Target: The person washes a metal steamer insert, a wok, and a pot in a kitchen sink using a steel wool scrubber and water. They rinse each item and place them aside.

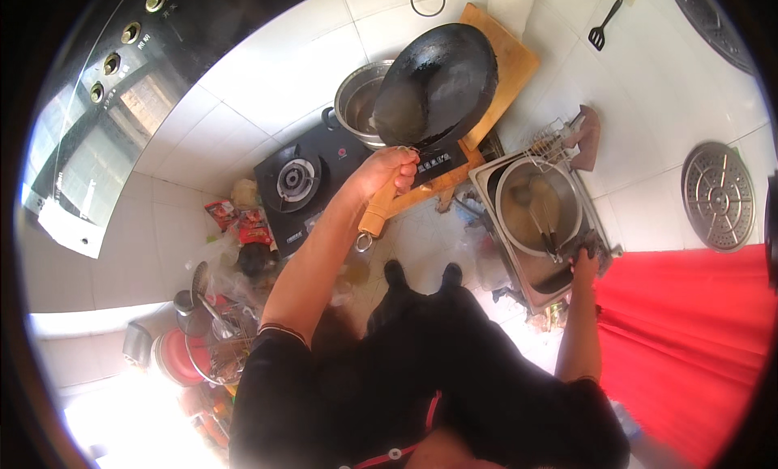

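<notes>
My left hand (392,172) grips the wooden handle (377,214) of a black wok (453,74), close to the pan. The wok is raised and tilted, and its lower left side overlaps the rim of a metal pot (352,98) on the gas stove (285,226). Some murky liquid (401,116) shows in that side of the wok. Over at the sink (523,287), my right hand (585,263) is closed on a dark, crumpled cloth-like thing (598,250). Beside that hand stands a metal basin (538,208) with cloudy liquid and a dark-handled utensil (541,226) in it.
A wooden board (510,68) leans behind the wok. The range hood (152,50) hangs at upper left. Left of the stove lie red packets (252,226). A steamer plate (718,195) and a black slotted spatula (598,34) hang on the wall, above a red cloth (681,323).
</notes>
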Available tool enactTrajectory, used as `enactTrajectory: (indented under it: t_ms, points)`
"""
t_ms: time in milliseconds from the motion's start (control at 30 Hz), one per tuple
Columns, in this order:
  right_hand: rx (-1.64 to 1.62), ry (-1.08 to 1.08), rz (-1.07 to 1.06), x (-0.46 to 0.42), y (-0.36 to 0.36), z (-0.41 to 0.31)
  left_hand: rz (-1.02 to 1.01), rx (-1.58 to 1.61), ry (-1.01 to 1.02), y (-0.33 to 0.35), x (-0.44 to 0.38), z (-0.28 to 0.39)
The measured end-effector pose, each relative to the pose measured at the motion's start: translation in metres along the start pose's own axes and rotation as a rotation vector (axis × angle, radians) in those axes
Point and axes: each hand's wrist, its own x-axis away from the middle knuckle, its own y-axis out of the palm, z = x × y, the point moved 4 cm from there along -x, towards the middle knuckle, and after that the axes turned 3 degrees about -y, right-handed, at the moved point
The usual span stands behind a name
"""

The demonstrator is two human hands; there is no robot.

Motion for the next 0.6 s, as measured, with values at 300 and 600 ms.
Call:
enactTrajectory:
  t_ms: [300,600]
  points:
    - [0.13,0.022,0.083,0.05,-0.032,0.033,-0.175,0.209,-0.044,-0.042,-0.023,0.039]
    - [0.192,-0.021,0.077,0.036,-0.056,0.039,-0.293,0.455,0.06,-0.039,-0.036,0.04]
